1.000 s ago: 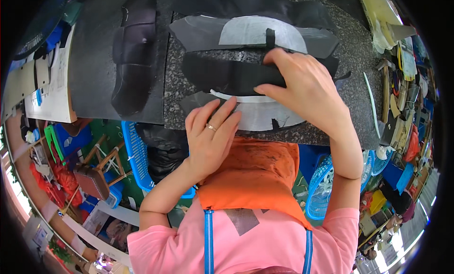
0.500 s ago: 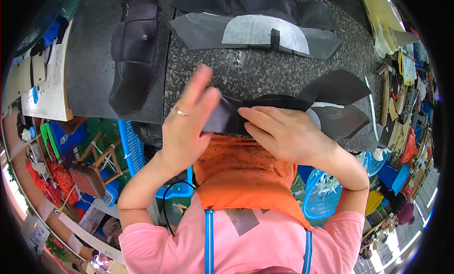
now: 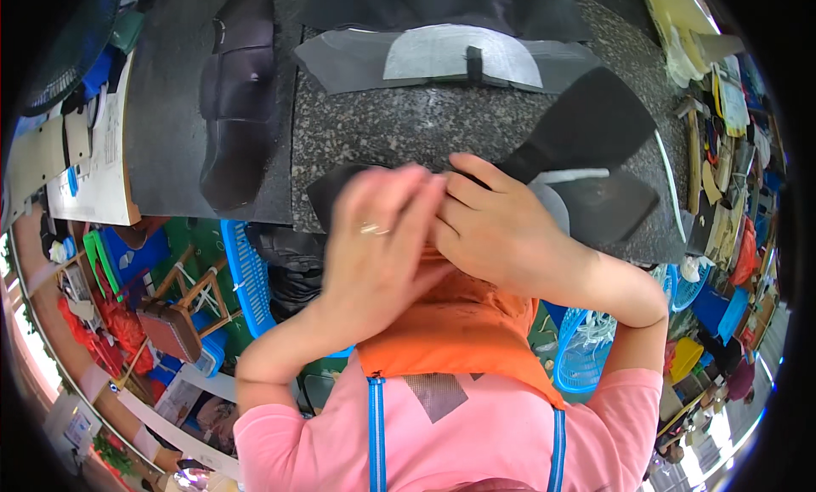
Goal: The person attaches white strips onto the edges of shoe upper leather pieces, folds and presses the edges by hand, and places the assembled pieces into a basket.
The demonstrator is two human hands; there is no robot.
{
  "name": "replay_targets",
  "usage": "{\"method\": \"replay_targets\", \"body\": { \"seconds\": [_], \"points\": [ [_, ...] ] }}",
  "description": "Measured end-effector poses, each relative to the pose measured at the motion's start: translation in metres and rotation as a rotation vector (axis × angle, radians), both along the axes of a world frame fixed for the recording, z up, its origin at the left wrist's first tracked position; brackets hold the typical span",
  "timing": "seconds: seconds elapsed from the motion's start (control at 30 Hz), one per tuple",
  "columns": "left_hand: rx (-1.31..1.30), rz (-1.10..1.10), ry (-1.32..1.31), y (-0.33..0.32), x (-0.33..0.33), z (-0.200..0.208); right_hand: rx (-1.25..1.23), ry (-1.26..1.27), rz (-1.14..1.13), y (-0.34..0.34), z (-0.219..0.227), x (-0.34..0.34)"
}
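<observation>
At the near edge of the stone-topped table lies a black leather-like piece (image 3: 597, 122), its wide flap spread to the right and raised from the slab. My right hand (image 3: 506, 229) is closed over its middle, fingers curled down onto the material. Against it comes my left hand (image 3: 374, 241), its fingers smeared by motion and touching or nearly touching the right fingertips. A black end of the piece (image 3: 330, 195) shows left of my left hand. Below the raised flap are a darker grey panel (image 3: 608, 205) and a whitish strip (image 3: 574, 176). Both hands hide the middle of the piece.
Along the far side lies another black piece with a silver-white patch (image 3: 442, 54). A dark padded panel (image 3: 240, 101) rests on the left surface. A white cord (image 3: 670, 186) lies at right. Blue plastic baskets (image 3: 246, 279) stand below the table edge.
My left hand has moved right, from raised with fingers apart to against my right hand. The right fingers have curled more. The wide black flap has swung up and away.
</observation>
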State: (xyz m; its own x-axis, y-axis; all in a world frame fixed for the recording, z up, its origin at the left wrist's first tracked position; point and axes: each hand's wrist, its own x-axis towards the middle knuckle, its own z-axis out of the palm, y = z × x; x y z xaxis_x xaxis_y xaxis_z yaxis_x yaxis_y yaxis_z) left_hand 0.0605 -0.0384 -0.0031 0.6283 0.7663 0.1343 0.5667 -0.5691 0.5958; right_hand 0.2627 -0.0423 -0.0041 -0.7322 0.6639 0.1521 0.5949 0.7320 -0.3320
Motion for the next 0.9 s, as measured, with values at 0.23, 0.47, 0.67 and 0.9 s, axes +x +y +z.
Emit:
{"method": "replay_targets", "body": {
  "seconds": [0.23, 0.47, 0.67, 0.9],
  "points": [
    [0.037, 0.007, -0.191, -0.006, 0.018, -0.039, 0.183, -0.276, -0.365, -0.047, 0.039, 0.065],
    [0.007, -0.012, -0.164, 0.012, 0.071, -0.019, 0.126, -0.330, -0.466, -0.034, 0.019, 0.069],
    [0.004, -0.239, -0.193, 0.018, 0.061, -0.028, -0.467, -0.127, -0.599, -0.031, 0.016, 0.102],
    [0.430, -0.442, 0.239, 0.015, 0.080, -0.012, -0.132, 0.340, -1.035, -0.029, -0.019, 0.093]
  ]
}}
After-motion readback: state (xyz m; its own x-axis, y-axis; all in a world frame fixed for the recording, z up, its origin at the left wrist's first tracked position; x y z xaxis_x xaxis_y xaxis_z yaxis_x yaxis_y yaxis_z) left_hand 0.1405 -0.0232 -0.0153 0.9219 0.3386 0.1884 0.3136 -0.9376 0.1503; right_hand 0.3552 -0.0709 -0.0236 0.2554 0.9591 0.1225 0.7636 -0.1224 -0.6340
